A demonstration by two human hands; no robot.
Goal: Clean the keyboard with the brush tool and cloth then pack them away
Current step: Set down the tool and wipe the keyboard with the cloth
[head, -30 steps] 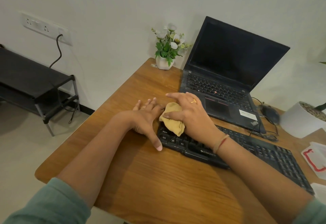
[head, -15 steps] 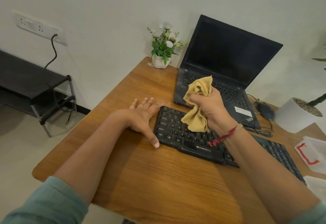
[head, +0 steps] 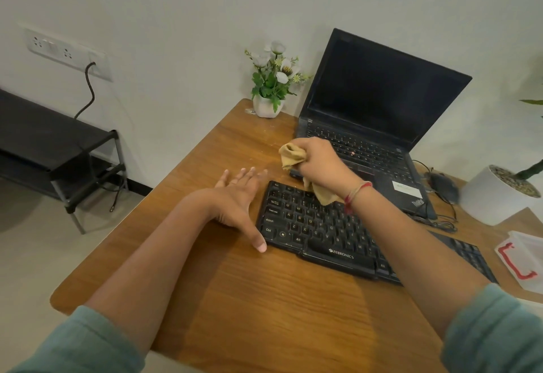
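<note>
The table (head: 235, 299) carries the keyboard (head: 311, 225). The left hand (head: 238, 205) rests just beside the keyboard's left end, fingers straight. The right hand (head: 323, 164) clenches the cloth (head: 291, 153) above the keyboard's far edge. Best, I think: wipe along the rows with light pressure, keyboard braced.

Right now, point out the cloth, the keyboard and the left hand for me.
cloth (head: 291, 155), head view, bunched upper end.
keyboard (head: 311, 225), head view, left-side letter keys.
left hand (head: 237, 198), head view, back of the hand.
</note>
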